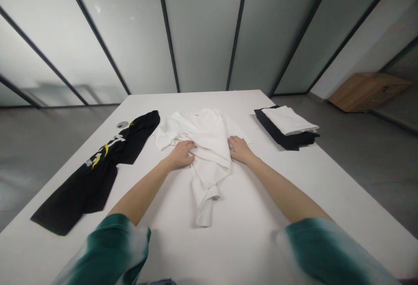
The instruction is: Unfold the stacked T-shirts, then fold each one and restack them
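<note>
A wrinkled white T-shirt (pixel 210 154) lies in the middle of the white table, its upper part spread wide and its lower end twisted into a narrow tail toward me. My left hand (pixel 181 154) is on the left side of the shirt, fingers and thumb closed on bunched cloth. Across from it, my right hand (pixel 241 150) has its bent fingers on the shirt's right edge, gripping the fabric there. The fingertips of both hands are partly hidden in the folds.
Along the left of the white table (pixel 248 241) lies a black garment (pixel 94 176) with white and yellow print. Near its far end is a small grey disc (pixel 123 124). A folded white cloth (pixel 289 120) rests on folded black cloth (pixel 277 137) at the right edge. Frosted panels stand behind.
</note>
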The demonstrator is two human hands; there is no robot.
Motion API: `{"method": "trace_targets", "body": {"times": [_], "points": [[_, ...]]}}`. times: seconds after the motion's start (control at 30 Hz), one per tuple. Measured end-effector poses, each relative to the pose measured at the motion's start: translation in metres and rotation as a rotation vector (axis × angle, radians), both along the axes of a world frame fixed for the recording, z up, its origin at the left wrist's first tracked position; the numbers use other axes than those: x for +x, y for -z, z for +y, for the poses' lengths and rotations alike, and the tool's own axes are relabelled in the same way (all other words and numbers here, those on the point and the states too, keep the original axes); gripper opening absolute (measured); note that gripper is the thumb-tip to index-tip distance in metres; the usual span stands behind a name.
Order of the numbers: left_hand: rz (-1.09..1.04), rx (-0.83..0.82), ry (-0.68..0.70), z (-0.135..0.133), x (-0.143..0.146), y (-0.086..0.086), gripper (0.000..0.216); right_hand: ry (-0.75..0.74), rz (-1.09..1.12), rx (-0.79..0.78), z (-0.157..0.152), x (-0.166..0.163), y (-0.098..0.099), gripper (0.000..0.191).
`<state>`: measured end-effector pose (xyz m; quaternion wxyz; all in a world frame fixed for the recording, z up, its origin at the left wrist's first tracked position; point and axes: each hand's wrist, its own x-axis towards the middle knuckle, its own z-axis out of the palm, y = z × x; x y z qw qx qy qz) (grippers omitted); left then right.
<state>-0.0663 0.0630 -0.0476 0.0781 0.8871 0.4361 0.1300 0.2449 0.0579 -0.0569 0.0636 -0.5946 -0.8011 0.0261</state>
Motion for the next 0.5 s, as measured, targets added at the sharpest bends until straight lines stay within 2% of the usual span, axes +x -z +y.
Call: {"method": "trace_targets", "body": {"times": [0.13,0.23,0.3,0.37,0.4,0.43,0.5], "points": [[-0.017,-0.007,-0.037,0.000,0.002,0.005,0.023,0.050,-0.027,0.005,-0.001,-0.002,-0.005,0.030],[-0.031,-0.019,-0.091,0.008,-0.014,-0.001,0.022,0.073,-0.063,0.014,0.009,0.022,-0.014,0.030],[-0.056,-0.004,-0.241,0.014,-0.032,-0.006,0.020,0.245,-0.085,0.011,0.018,0.049,-0.020,0.031],[-0.099,0.083,-0.496,0.018,-0.048,-0.010,0.020,0.508,-0.058,0.054,0.025,0.076,-0.026,0.032],[-0.127,0.151,-0.614,0.018,-0.053,-0.011,0.021,0.573,-0.019,0.130,0.027,0.087,-0.029,0.034],[-0.158,0.217,-0.695,0.018,-0.056,-0.012,0.024,0.588,0.027,0.212,0.028,0.093,-0.031,0.036],[-0.211,0.275,-0.705,0.013,-0.054,-0.012,0.027,0.471,0.115,0.325,0.022,0.091,-0.033,0.038]]}}
